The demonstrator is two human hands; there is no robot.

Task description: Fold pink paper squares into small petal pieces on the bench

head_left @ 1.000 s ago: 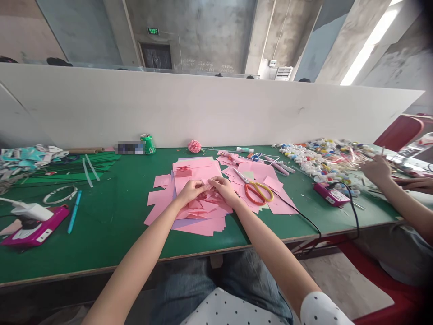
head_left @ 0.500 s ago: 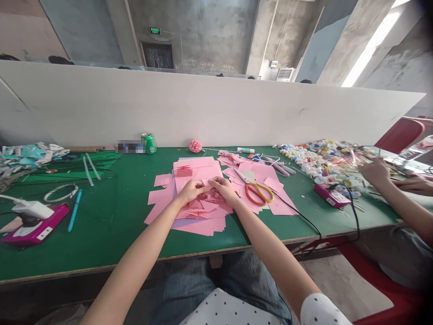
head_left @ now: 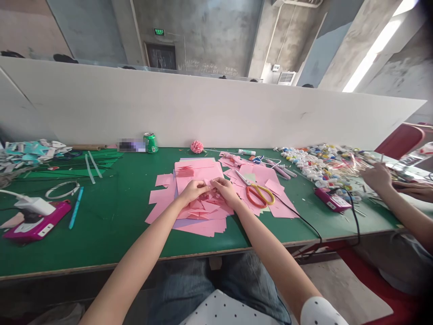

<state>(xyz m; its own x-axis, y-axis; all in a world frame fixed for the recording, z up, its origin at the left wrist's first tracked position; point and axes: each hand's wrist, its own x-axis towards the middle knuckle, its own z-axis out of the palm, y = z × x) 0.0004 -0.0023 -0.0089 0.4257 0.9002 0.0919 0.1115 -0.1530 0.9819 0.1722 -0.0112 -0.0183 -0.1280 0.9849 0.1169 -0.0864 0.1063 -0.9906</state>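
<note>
Over a pile of pink paper sheets [head_left: 199,228], my left hand [head_left: 193,192] and my right hand [head_left: 223,189] meet fingertip to fingertip. Both are closed in a pinch on a small piece of pink paper, mostly hidden by the fingers. Folded pink pieces [head_left: 202,210] lie loosely just below the hands. Behind them is a small stack of folded pink paper [head_left: 185,171] on a larger sheet. To the right, scissors [head_left: 259,195] with red and yellow handles rest on pink sheets, blades pointing away. A round pink paper flower ball [head_left: 196,146] sits at the back.
A green can [head_left: 150,143] stands by the white partition [head_left: 216,113]. Purple power strips [head_left: 39,221] lie on both sides, cables trailing. A blue pen [head_left: 76,207] is at left. Colourful caps [head_left: 318,164] are heaped at right, near another person's hand [head_left: 378,178].
The view has shifted slightly. Both my hands keep the same pinch over the paper pile, with hardly any movement.
</note>
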